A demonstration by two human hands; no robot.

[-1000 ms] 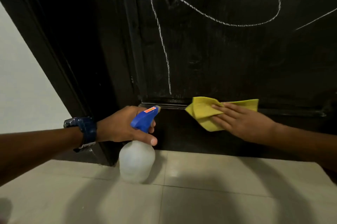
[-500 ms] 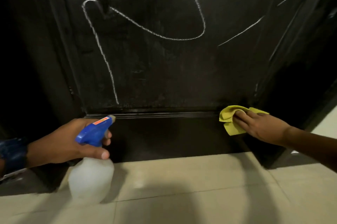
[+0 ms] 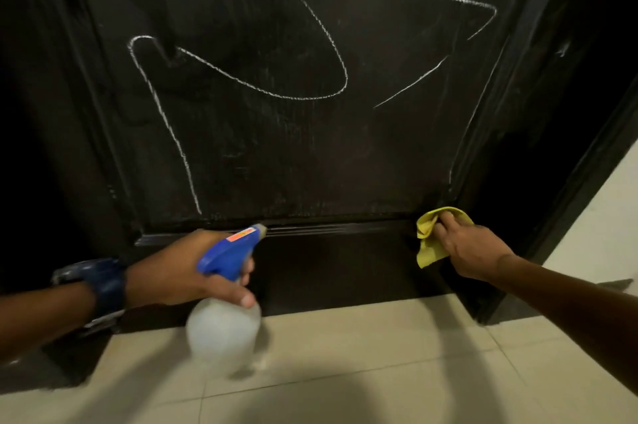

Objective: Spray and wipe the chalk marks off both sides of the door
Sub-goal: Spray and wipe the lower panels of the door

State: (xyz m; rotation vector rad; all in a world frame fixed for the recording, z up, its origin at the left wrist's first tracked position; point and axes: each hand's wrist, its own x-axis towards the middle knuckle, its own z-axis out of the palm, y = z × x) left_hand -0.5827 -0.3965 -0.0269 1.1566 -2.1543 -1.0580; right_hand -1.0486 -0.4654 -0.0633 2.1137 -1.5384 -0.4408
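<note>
While the left hand (image 3: 179,271) grips the spray bottle (image 3: 224,302), the right hand (image 3: 473,247), clutching the yellow cloth (image 3: 428,237), should sweep firmly upward over the chalk marks (image 3: 241,78).

One cam only: head-worn, wide-angle, pointing fwd and down, held low and close to the bottom of the black door (image 3: 293,147), which fills the top and middle w/ edges bowing outward. Tiled floor (image 3: 345,371) runs along the near edge. Forearms come in from near left and near right corners. No 2nd view, so nothing shared.
</note>
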